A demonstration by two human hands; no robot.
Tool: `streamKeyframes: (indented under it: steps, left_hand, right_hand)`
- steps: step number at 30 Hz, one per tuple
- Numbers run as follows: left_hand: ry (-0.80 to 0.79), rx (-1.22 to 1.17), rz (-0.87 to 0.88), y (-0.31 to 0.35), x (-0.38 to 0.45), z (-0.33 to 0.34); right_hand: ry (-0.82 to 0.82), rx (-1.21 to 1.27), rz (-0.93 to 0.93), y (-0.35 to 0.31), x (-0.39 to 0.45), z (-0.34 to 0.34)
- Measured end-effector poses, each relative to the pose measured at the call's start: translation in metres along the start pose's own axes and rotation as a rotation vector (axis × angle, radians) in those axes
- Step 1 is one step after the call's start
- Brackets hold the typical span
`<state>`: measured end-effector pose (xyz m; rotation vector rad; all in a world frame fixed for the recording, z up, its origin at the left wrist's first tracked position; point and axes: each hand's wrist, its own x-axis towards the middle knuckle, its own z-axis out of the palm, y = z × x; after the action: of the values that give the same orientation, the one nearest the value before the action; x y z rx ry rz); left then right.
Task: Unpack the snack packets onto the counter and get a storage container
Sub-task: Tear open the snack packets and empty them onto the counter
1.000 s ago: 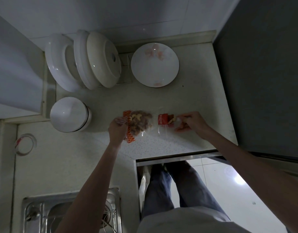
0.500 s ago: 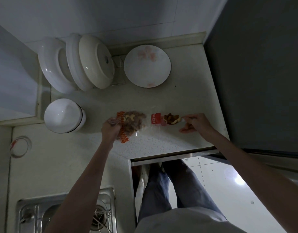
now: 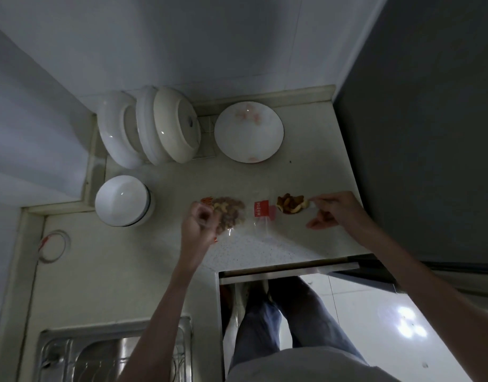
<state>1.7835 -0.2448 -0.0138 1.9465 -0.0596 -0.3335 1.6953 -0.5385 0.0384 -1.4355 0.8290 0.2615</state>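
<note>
Two clear snack packets lie on the pale counter. The left packet holds mixed nuts and has an orange edge. My left hand is blurred, with its fingers curled over that orange edge. The right packet holds brown snacks and has a red label at its left end. My right hand pinches its right end between thumb and fingers. A small gap separates the two packets. No storage container is in either hand.
Behind the packets a white plate lies flat, and bowls stand on edge in a rack. An upturned white bowl sits left. A steel sink is near left, and a dark appliance walls the right.
My right hand has drawn the brown-snack packet to the right, away from the nut packet, and its contents now show. My left hand stays at the nut packet's orange edge.
</note>
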Motion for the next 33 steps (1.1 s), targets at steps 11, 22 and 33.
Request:
streamKeyframes:
  steps: [11, 22, 33]
  left_hand:
    - [-0.120, 0.297, 0.494, 0.102, -0.022, 0.027]
    - [-0.020, 0.340, 0.601, 0.143, -0.047, 0.012]
    - [-0.006, 0.386, 0.596, 0.157, -0.058, 0.007]
  right_hand:
    - [-0.162, -0.208, -0.187, -0.108, -0.093, 0.019]
    - [-0.175, -0.319, -0.231, -0.134, -0.137, 0.030]
    - [-0.132, -0.615, -0.281, -0.163, -0.157, 0.051]
